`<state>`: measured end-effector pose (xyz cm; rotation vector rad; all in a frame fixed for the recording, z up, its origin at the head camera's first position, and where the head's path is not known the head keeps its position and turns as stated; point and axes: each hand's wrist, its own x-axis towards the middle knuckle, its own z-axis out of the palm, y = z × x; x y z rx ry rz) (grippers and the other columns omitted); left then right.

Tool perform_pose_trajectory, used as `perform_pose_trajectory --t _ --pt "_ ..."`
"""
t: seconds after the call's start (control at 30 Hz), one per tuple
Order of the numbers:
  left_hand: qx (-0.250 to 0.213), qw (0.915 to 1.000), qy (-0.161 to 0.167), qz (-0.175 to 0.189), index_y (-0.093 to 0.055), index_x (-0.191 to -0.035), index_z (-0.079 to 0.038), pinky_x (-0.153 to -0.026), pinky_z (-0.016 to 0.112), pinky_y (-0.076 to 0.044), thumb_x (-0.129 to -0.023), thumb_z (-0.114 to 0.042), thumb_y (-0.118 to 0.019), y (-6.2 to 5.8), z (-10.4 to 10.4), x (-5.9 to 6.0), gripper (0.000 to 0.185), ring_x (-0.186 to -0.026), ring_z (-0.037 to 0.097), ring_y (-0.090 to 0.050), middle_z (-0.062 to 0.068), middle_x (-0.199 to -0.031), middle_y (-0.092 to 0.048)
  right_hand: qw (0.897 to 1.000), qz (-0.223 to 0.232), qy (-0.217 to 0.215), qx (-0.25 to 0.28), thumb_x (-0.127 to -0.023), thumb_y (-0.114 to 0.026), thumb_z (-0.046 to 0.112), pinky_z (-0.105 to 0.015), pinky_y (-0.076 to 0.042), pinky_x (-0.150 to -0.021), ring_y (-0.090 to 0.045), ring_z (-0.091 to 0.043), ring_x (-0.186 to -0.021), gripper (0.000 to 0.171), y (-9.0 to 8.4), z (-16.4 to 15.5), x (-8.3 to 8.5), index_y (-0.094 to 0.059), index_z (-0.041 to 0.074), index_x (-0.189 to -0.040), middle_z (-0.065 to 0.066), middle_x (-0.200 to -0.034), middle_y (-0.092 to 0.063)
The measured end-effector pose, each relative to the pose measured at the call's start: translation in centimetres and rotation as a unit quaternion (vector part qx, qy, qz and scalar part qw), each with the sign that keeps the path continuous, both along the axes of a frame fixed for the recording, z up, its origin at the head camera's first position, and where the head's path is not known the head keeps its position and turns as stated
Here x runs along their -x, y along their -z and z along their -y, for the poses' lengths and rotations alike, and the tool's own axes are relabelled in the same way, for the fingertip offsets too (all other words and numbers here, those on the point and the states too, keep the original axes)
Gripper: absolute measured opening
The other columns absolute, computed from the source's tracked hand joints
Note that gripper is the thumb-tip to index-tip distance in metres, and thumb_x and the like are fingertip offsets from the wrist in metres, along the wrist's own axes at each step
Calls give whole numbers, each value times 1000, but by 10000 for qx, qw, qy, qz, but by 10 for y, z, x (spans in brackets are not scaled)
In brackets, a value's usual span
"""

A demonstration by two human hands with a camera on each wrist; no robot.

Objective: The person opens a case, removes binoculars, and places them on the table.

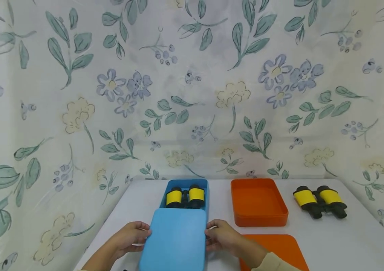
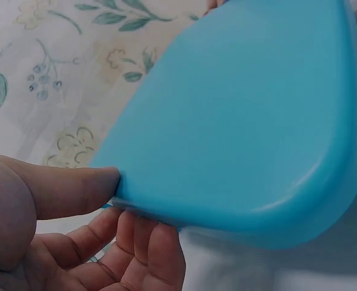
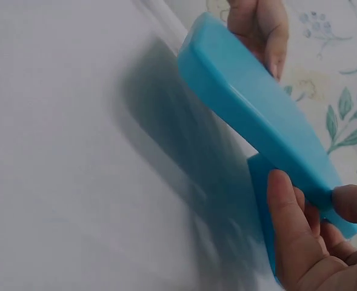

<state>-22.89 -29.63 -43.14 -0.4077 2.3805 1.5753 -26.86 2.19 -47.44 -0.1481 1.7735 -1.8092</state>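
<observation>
A light blue lid [image 1: 175, 239] is held up off the table by both hands, one at each side. My left hand [image 1: 131, 238] pinches its left edge, thumb on top and fingers below, as the left wrist view shows. On the opposite edge my right hand [image 1: 221, 236] grips the lid with thumb and fingers. Just beyond the lid stands a blue box [image 1: 206, 188], its near part hidden behind the lid. Inside the box lie black and yellow binoculars [image 1: 196, 194]. In the right wrist view the lid [image 3: 251, 103] is tilted, with the box [image 3: 260, 188] under it.
An open orange box [image 1: 261, 222] stands right of the blue one. An orange lid [image 1: 276, 246] lies in front of it, partly behind my right forearm. Another pair of binoculars [image 1: 331, 196] rests at the far right. A flowered cloth [image 1: 192, 113] hangs behind the white table [image 1: 358, 241].
</observation>
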Motion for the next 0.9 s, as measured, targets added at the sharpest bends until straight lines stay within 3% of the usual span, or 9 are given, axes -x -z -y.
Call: perform_pose_trajectory --t 0.5,0.77,0.9 --pt "14 9987 334 394 -52 -113 10 -75 48 -56 -96 -9 -60 21 3 -16 27 -85 28 -62 18 -97 -59 9998 112 -127 -136 -100 -51 3 -42 -57 -77 -65 -24 -80 15 4 2 -27 -51 -3 -114 -15 -93 -62" --pt "296 9973 439 516 -53 -113 10 -76 49 -56 -96 -13 -60 30 7 -18 30 -85 28 -65 16 -97 -61 9975 607 -184 -323 -99 -54 5 -39 -57 -77 -65 -25 -85 17 16 5 -24 -51 0 -115 -17 -98 -62" --pt "571 9959 571 410 -54 -111 11 -74 49 -56 -96 -12 -59 39 7 -17 28 -83 27 -65 14 -93 -63 9976 297 -353 -510 -97 -55 3 -37 -58 -74 -67 -25 -82 15 21 5 -24 -53 -2 -111 -16 -94 -64"
